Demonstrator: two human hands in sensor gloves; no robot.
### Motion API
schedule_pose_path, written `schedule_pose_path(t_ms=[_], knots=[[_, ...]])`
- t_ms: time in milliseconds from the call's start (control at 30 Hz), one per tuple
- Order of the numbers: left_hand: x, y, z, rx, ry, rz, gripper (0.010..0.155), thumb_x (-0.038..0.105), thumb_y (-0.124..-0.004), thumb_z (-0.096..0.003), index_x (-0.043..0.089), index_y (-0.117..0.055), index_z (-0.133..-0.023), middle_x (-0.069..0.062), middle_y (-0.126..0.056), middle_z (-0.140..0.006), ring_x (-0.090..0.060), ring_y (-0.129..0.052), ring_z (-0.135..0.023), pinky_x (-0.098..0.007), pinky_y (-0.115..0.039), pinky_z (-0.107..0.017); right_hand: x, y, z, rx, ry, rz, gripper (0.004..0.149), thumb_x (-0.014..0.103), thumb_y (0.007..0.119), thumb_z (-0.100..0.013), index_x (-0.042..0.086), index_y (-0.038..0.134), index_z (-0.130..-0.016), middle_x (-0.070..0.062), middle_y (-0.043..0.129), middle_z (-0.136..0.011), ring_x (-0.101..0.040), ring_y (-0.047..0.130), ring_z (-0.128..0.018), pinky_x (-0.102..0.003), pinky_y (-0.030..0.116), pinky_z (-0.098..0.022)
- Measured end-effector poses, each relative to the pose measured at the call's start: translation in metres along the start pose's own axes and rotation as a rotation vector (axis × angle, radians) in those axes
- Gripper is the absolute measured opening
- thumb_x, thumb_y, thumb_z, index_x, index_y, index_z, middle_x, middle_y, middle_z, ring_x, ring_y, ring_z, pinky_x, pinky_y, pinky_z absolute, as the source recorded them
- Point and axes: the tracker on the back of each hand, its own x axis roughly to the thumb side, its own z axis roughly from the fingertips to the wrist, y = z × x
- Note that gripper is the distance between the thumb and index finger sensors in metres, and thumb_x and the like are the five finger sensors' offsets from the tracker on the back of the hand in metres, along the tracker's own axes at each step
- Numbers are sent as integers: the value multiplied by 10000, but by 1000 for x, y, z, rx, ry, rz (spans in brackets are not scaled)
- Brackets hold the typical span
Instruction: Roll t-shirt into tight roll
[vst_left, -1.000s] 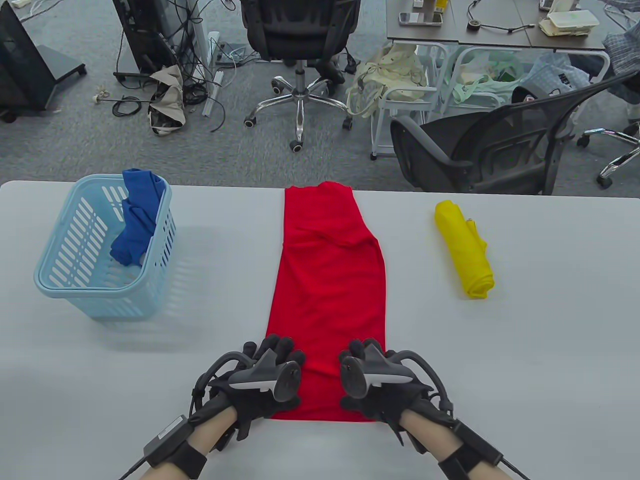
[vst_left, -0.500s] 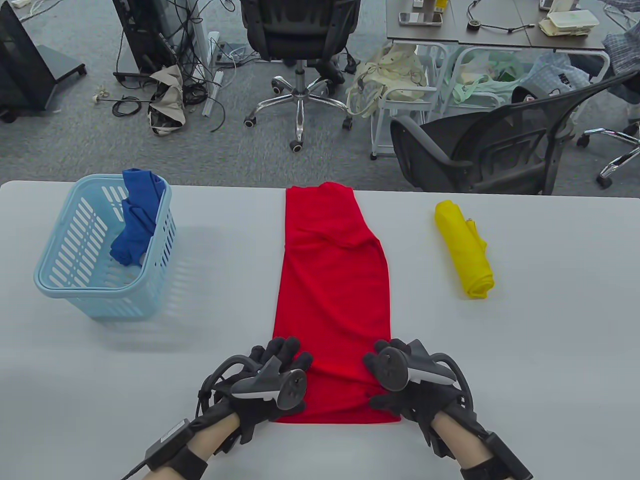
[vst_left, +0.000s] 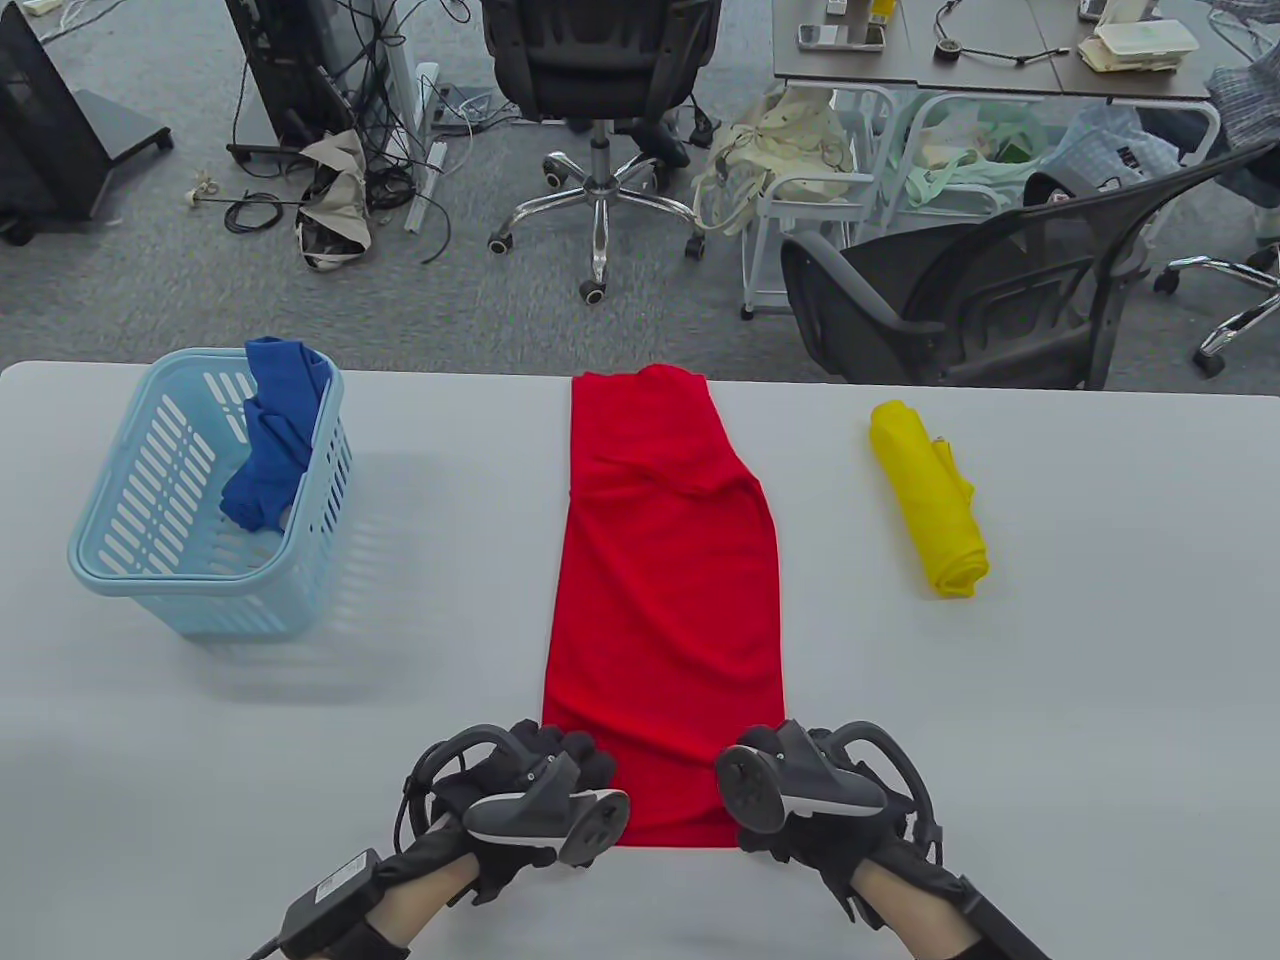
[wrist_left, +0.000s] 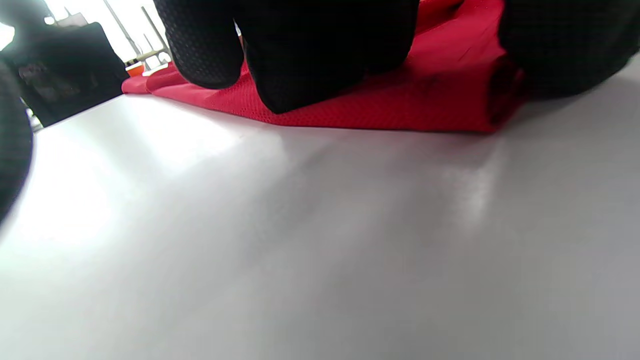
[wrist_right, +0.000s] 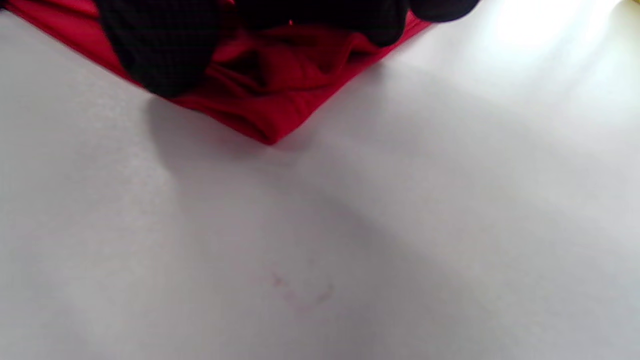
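While the left hand (vst_left: 535, 790) and right hand (vst_left: 800, 800) are pinching the red t-shirt's (vst_left: 665, 590) near corners on the tabletop (vst_left: 1050, 700), uneven curling is risking a loose, crooked roll.

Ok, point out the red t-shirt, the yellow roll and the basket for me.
red t-shirt (vst_left: 665, 590), table view, middle of the flat cloth.
yellow roll (vst_left: 930, 500), table view, mid-length of the roll.
basket (vst_left: 120, 580), table view, near rim.

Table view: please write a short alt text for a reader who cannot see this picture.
Two gloved hands, left hand and right hand, grip the near corners of a long folded red t-shirt lying on a grey table. A light blue basket holding a blue garment stands to the left, a rolled yellow shirt lies to the right.
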Motion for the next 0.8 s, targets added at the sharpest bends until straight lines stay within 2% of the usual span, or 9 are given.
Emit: schedule_pose_path(t_ms=[100,200,300,367,433,533,667,800], knots=[[1,4,-8,11,7,-10,737,608,-725,-417,240,-611,-1045,-7,-808,-993,-178,-931,-822,-511,-750,-739,2,1,-2,-27,43,6,639,375,789,-595,243,461,-1127,-81,508,-1162,-309,623,-1024,-539,550,-722],[0,4,-15,57,25,-2,588,491,-758,-453,248,-672,-981,68,-905,-837,-97,-1002,-678,-490,-787,-715,5,1,-4,-69,85,44,599,325,774,-612,251,470,-1123,-74,561,-1136,-276,686,-981,-508,593,-709],[0,6,-18,77,87,0,565,484,-777,-441,239,-741,-949,86,-969,-770,-80,-1049,-585,-453,-855,-647,7,-1,-10,-120,109,91,546,299,766,-619,266,512,-1101,-46,655,-1073,-221,777,-903,-476,652,-677],[1,7,-17,94,98,-36,560,490,-780,-435,248,-764,-940,96,-991,-758,-77,-1063,-554,-435,-877,-629,4,-3,-13,-109,99,59,503,279,732,-629,270,532,-1090,-51,674,-1057,-224,797,-873,-481,655,-673],[-3,7,-16,103,108,-4,549,487,-769,-437,269,-776,-941,98,-996,-755,-69,-1058,-550,-438,-873,-634,-3,-6,-13,-118,104,22,452,268,676,-645,267,555,-1081,-80,660,-1054,-233,804,-852,-501,639,-684],[-16,10,-11,131,136,112,473,471,-728,-458,299,-830,-887,84,-985,-742,-85,-1038,-555,-460,-848,-647,-12,-16,-8,-149,102,-49,409,273,644,-655,256,583,-1059,-87,652,-1046,-236,796,-840,-517,620,-695],[-40,25,6,284,204,293,466,450,-692,-474,269,-846,-874,53,-973,-757,-137,-1033,-611,-491,-812,-667,-18,-41,11,-282,110,-91,402,274,600,-664,239,554,-1062,-81,627,-1057,-248,772,-870,-527,597,-711],[-54,38,20,438,251,331,460,444,-614,-490,296,-735,-909,33,-873,-921,-212,-974,-811,-522,-763,-715,-23,-56,25,-374,96,-185,414,247,538,-678,196,478,-1083,-117,540,-1141,-334,683,-1027,-546,543,-760]])
